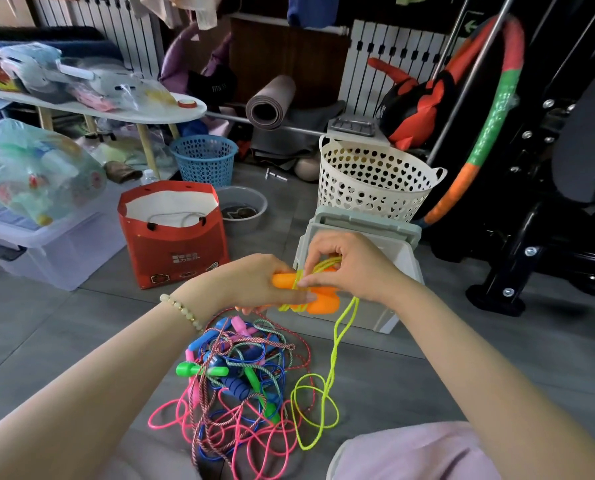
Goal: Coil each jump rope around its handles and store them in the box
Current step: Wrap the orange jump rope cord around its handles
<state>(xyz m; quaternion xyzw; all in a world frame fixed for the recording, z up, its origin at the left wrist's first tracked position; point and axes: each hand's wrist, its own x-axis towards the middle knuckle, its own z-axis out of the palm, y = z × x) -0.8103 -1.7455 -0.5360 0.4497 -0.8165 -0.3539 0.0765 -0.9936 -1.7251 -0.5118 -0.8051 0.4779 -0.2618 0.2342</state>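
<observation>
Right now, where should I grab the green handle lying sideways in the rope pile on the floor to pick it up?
Pinch the green handle by its left end, bringing your fingers down from above on the left side. It lies flat on the floor and that end sticks out bare, while ropes cross its middle and right end. It will probably drag some tangled rope along.

Hands: two, left hand (254, 282) and right hand (351, 268), mid-frame.
Orange handles (323, 301): two, side by side.
Yellow rope (330, 375): one.
Baskets: two, blue basket (204, 157) and cream basket (372, 178), upper middle.
Red bag (174, 251): one, left of centre.
Grey box (365, 221): one.
Rolled mat (270, 102): one, top centre.
Bowl (244, 202): one.
</observation>
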